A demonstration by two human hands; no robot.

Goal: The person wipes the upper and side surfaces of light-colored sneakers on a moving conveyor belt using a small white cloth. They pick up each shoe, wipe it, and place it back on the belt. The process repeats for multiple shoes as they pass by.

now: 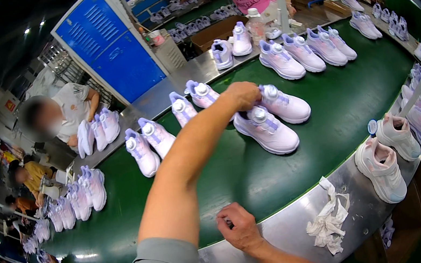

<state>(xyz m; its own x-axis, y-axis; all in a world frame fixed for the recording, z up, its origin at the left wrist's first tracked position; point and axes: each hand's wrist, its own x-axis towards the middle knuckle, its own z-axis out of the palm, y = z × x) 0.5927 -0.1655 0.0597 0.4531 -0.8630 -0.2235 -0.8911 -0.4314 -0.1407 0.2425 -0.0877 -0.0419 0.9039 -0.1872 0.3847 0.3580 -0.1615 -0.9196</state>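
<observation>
With its arm stretched across the green conveyor belt (217, 179), my left hand (243, 95) is closed at the heels of a pair of pale pink and lilac sneakers. The nearer sneaker (267, 131) and the farther sneaker (287, 105) stand side by side, toes to the right, each with a round dial on its tongue. The fingertips are partly hidden behind the heels. Curled loosely, my right hand (238, 226) rests at the belt's near edge, with a dark hollow between thumb and fingers and nothing visible in it.
Similar sneakers (143, 152) line the belt's far side. On the near metal ledge (285, 229) lie crumpled white paper (330, 222) and a white pair of shoes (382, 171). A clear bottle (256, 24) stands on the far ledge. Co-workers (73, 108) sit or stand beyond the belt.
</observation>
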